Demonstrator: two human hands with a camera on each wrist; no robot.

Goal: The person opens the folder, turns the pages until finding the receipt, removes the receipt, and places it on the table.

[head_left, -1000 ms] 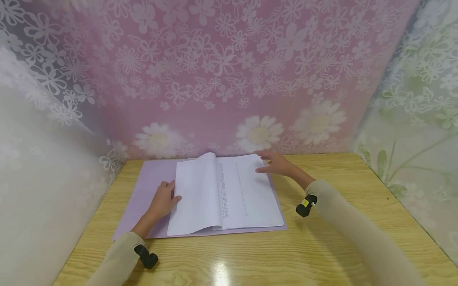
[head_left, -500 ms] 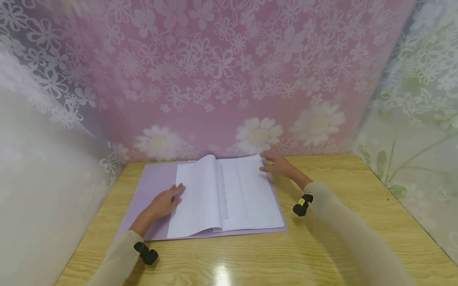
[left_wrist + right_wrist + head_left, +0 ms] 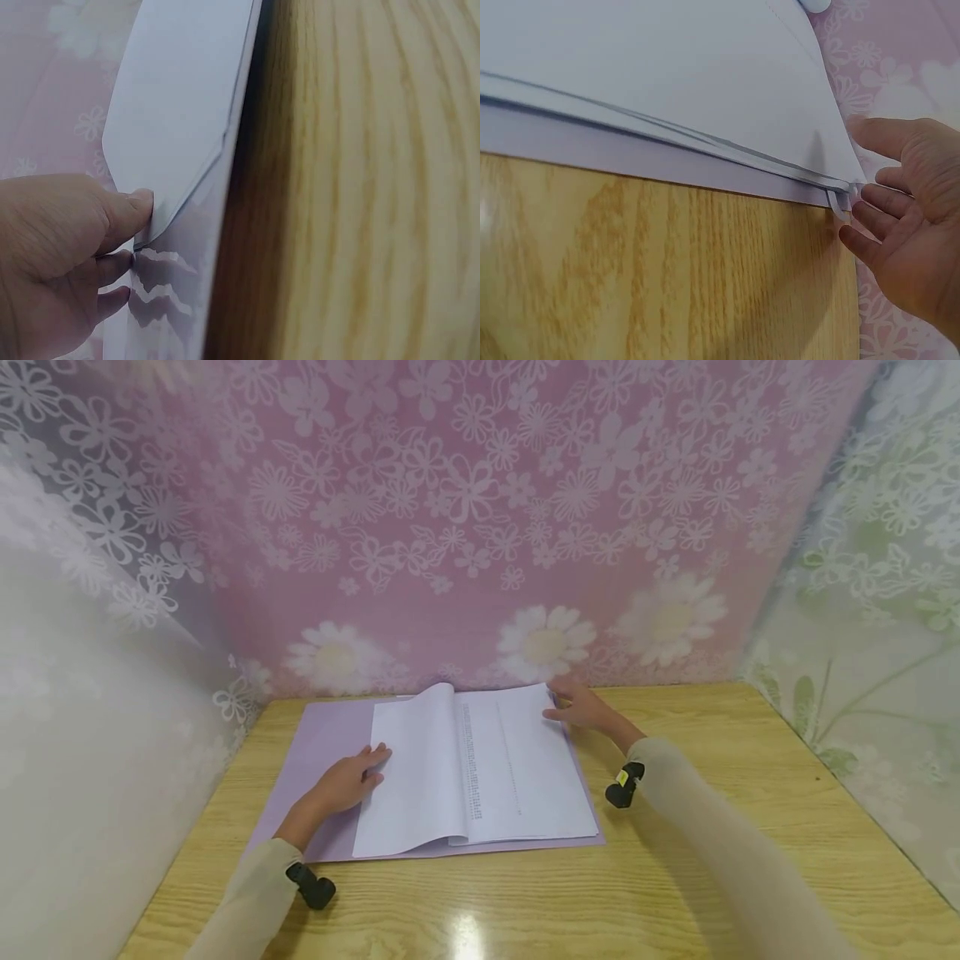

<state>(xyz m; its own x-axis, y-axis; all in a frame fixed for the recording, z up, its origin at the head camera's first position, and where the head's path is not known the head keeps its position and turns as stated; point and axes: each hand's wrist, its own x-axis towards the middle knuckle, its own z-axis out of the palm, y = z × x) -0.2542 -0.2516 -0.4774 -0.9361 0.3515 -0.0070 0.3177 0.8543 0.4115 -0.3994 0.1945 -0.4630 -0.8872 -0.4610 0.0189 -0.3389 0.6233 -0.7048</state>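
Observation:
A purple folder [image 3: 322, 735] lies open with a stack of white sheets in it. On the left, a turned sheet [image 3: 408, 768] bows up near the fold; the right-hand printed page [image 3: 528, 760] carries columns of small print. My left hand [image 3: 347, 783] rests at the turned sheet's left edge, fingertips over the paper. In the left wrist view its thumb [image 3: 142, 206] touches the sheet. My right hand [image 3: 587, 707] is at the page's far right corner. The right wrist view has its fingers [image 3: 877, 217] touching the sheet edges, with the thumb spread apart.
The folder lies on a wood-grain table [image 3: 480, 902], close to a pink flowered backdrop [image 3: 465, 527]. Pale flowered sheeting [image 3: 877, 652] rises along the right side, and more stands at the left. Black wrist cameras [image 3: 312, 887] sit on both sleeves.
My left fingers have shifted from around the turned sheet's edge onto its surface. My right hand has moved slightly outward from the page to its corner.

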